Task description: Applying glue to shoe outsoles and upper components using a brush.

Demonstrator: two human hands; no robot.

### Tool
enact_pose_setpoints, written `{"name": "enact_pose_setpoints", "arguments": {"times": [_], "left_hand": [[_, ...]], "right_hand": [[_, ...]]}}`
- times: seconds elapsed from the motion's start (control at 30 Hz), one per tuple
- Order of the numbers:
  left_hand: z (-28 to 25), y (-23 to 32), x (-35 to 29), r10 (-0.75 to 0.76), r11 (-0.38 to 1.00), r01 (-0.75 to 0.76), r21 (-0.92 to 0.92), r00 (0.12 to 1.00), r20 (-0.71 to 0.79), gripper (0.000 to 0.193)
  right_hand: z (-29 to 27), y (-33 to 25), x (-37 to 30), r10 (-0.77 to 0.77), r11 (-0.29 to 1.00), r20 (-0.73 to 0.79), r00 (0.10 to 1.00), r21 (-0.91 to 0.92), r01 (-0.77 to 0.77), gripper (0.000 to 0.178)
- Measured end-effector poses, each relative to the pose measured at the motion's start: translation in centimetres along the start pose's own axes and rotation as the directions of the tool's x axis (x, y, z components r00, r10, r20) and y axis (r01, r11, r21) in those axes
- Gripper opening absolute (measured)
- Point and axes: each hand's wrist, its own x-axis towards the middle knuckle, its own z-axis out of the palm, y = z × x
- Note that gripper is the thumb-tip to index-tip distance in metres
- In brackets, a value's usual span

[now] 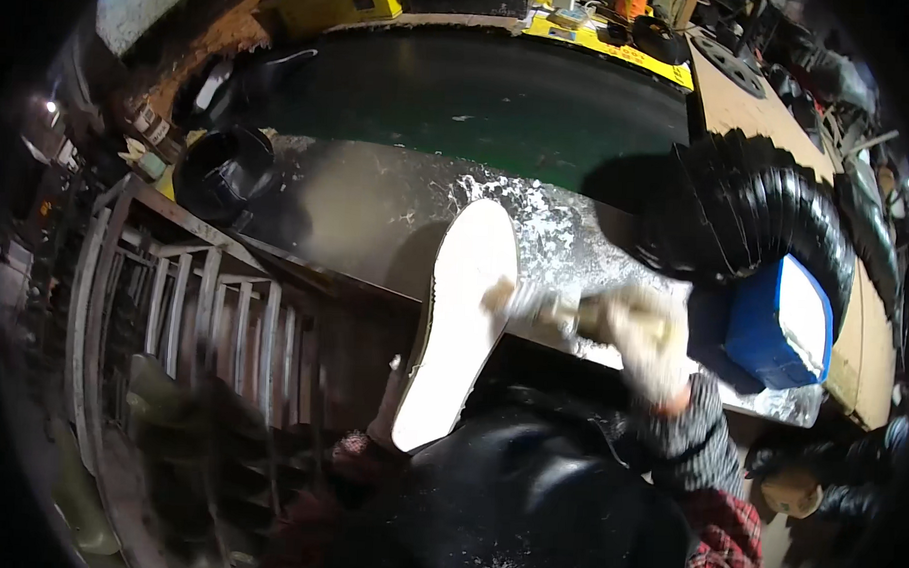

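Glare bleached the white sole (461,314), motion blurred the right hand (648,336) and brush (532,307), the metal rack (206,310) lay dim, and black vignetting ringed the bent edges.

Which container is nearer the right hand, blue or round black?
The blue container, just right of the right hand; the round black container sits far to the left.

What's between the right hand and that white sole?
A blurred brush-like tool bridges them in the head view: the right hand grips one end, while the brown tip overlaps the white sole.
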Motion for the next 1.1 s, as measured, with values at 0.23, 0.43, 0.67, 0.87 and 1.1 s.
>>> {"name": "enact_pose_setpoints", "arguments": {"times": [0.23, 0.43, 0.67, 0.87, 1.1], "left_hand": [[2.2, 1.5, 0.8, -0.055, 0.966, 0.083, -0.245, 0.991, 0.120, 0.086], [7.2, 1.7, 2.0, 0.269, 0.918, -0.252, 0.307, 0.963, -0.013, 0.080], [4.9, 2.0, 1.4, 0.090, 0.994, -0.092, 0.059, 0.996, 0.022, 0.068], [3.3, 2.6, 1.3, 0.034, 0.880, 0.027, -0.474, 0.992, 0.120, 0.064], [2.1, 2.7, -0.3, 0.048, 0.975, -0.012, -0.221, 0.987, 0.154, 0.078]], "right_hand": [[3.5, -4.6, 8.8, -0.243, 0.906, 0.102, 0.964, -0.331, 0.264, 0.024], [5.5, -5.8, 1.2, -0.376, 0.530, 0.712, 0.593, -0.359, 0.768, 0.017], [5.4, -4.5, -1.9, -0.272, 0.787, 0.531, 0.802, -0.356, 0.503, 0.026], [1.4, -1.9, -3.5, -0.086, 0.951, 0.491, 0.867, -0.220, 0.219, 0.027], [2.7, -0.8, -0.3, 0.009, 0.951, 0.457, 0.890, -0.280, 0.134, 0.028]]}}
